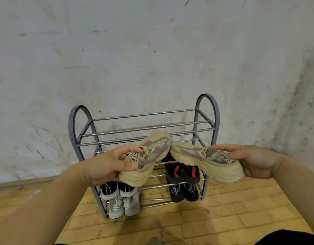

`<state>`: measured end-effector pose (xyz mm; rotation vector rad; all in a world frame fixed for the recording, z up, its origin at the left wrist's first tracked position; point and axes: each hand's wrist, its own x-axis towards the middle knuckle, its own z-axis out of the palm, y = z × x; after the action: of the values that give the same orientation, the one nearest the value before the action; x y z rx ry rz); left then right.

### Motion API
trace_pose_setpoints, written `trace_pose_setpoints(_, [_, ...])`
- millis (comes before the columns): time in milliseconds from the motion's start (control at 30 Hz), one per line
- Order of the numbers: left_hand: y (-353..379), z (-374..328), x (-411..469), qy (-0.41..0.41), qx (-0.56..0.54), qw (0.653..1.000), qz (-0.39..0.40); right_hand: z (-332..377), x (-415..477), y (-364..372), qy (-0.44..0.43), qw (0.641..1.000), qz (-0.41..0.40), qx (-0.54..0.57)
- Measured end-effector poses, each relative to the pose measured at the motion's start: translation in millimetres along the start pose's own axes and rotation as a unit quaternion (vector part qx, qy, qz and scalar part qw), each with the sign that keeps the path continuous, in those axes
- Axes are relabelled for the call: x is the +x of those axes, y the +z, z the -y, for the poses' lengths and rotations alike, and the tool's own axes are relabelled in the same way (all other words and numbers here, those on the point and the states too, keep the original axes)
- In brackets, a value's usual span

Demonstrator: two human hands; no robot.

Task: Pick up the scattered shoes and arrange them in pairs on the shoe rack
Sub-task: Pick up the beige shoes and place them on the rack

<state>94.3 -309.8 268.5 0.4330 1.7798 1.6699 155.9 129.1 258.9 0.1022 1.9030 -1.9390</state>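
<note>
Beige sneakers, one per hand, hang in front of the shoe rack (143, 114), toes nearly meeting above its middle tiers. Your left hand (106, 167) pinches the left sneaker (145, 160) at the collar, thumb on the near side and fingers (129, 149) curled over the tongue. Your right hand (255, 161) holds the right sneaker (205, 161) by the heel end, fingers laid along its top edge and the palm wrapped underneath.

Four pairs already sit lower down: a black-and-red pair (182, 172) above a black pair (183, 191) on the right, and a black-and-green pair (117, 190) above a grey-white pair (122, 206) on the left.

The risk lies in the landing. Each tier is only thin rails with gaps, so a sole set askew could tip or drop through onto the shoes below. The left pinch on soft knit looks light and may slip. Lowered together, the toes could collide or clip the black-and-red pair.
</note>
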Motion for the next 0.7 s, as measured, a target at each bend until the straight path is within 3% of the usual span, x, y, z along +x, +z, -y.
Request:
trace_pose_setpoints(367, [-32.5,15.4,-16.3,-0.070,-0.020,0.996,-0.050,-1.5,61.1,58.6,0.037,0.997,0.040,-0.062])
trace_pose_setpoints(700, [-79.9,59.9,11.1,-0.042,0.004,0.981,-0.190,-22.8,170.4,147.3,-0.010,1.000,-0.026,-0.007])
